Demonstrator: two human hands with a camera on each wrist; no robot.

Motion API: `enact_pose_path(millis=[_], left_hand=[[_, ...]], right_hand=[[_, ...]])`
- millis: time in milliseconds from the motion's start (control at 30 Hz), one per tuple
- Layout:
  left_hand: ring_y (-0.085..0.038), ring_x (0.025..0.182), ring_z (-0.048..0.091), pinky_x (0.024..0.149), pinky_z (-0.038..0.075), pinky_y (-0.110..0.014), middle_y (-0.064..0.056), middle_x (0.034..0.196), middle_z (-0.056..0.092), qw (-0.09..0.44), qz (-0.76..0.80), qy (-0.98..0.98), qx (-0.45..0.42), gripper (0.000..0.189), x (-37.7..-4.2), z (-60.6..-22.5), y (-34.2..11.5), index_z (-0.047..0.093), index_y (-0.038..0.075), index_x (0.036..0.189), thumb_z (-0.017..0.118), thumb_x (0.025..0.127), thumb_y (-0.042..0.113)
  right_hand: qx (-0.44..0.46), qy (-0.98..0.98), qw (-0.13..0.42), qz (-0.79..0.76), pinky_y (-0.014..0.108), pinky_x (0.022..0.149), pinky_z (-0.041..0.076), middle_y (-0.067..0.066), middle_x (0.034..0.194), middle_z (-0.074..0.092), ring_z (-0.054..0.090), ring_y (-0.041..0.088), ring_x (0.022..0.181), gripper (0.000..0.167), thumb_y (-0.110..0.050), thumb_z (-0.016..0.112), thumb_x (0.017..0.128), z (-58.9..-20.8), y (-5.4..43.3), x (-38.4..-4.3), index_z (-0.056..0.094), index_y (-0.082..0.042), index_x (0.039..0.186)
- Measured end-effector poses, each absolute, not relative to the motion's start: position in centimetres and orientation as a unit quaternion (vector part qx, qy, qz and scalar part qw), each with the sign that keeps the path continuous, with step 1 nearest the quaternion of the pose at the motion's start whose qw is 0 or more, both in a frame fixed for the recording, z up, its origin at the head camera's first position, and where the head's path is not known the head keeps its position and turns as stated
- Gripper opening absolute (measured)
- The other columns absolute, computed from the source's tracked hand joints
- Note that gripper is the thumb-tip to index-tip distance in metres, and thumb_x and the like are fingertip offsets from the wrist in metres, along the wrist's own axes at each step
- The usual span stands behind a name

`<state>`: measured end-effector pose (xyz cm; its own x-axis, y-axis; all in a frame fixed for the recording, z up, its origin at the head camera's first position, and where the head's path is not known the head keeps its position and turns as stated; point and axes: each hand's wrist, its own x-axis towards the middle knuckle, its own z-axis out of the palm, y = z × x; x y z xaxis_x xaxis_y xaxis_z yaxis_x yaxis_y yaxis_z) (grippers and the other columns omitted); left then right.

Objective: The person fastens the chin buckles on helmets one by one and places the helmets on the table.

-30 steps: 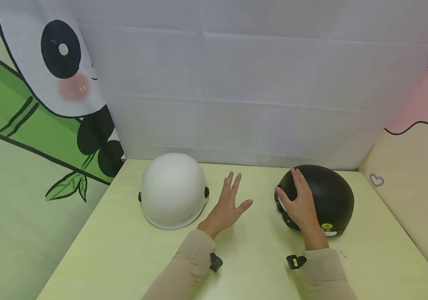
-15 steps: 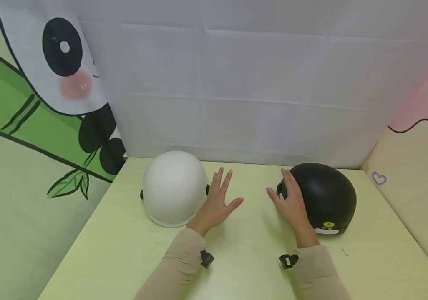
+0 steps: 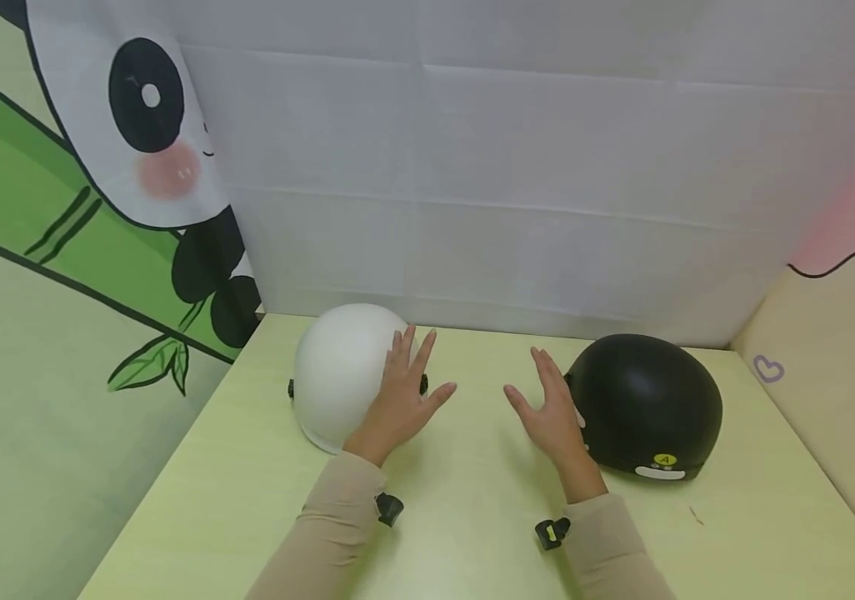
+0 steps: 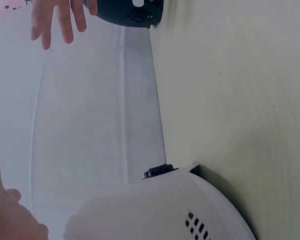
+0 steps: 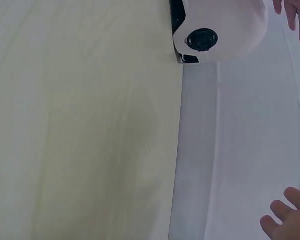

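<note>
A smooth white helmet (image 3: pixel 348 358) with black side knobs stands dome up at the left of the table. My left hand (image 3: pixel 395 408), fingers straight and thumb spread, overlaps its right side in the head view and holds nothing. The left wrist view shows the white helmet (image 4: pixel 160 210) with its vent holes below that hand. Farther right sits a matte black helmet (image 3: pixel 645 400) with a round yellow "A" sticker. My right hand (image 3: pixel 553 417) is raised just left of it, fingers extended and nothing in them. The right wrist view catches only the fingertips (image 5: pixel 282 212) of that hand.
Both helmets stand on a pale yellow table (image 3: pixel 465 517), near its back edge. Behind rises a white creased cloth (image 3: pixel 472 167). A printed panda and bamboo panel (image 3: pixel 82 250) covers the left side, and a pink and cream panel (image 3: pixel 840 350) the right.
Both hands have moved left: the left hand from the gap between the helmets to over the white one's side, the right from in front of the black helmet to beside it. The helmets stay put.
</note>
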<state>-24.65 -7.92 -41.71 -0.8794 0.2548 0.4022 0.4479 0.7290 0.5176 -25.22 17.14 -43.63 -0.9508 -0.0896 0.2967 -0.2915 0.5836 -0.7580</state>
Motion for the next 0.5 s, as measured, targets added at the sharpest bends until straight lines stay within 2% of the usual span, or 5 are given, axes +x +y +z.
enact_pose_path(millis=[233,500], left_hand=[[-0.036,0.145,-0.008,0.113,0.002,-0.055,-0.015,0.161,-0.001,0.165,-0.294,-0.927,-0.164,0.079,-24.8,-41.0,-10.0,0.016,0.016,0.158,0.056,0.096,0.045],[-0.041,0.144,-0.006,0.112,0.002,-0.058,-0.02,0.16,0.004,0.178,-0.267,-0.937,-0.138,0.077,-25.2,-40.8,-12.1,0.021,0.014,0.157,0.057,0.096,0.043]], right_hand=[[0.118,-0.871,0.1,0.465,0.063,0.107,0.021,0.012,0.159,0.019,0.017,0.035,0.143,0.076,-0.042,0.063,0.094,-44.1,14.7,-25.4,0.027,-0.015,0.155],[0.121,-0.864,0.081,0.481,0.064,0.106,0.022,0.009,0.16,0.018,0.018,0.035,0.143,0.075,-0.044,0.062,0.094,-44.4,12.4,-25.6,0.026,-0.018,0.155]])
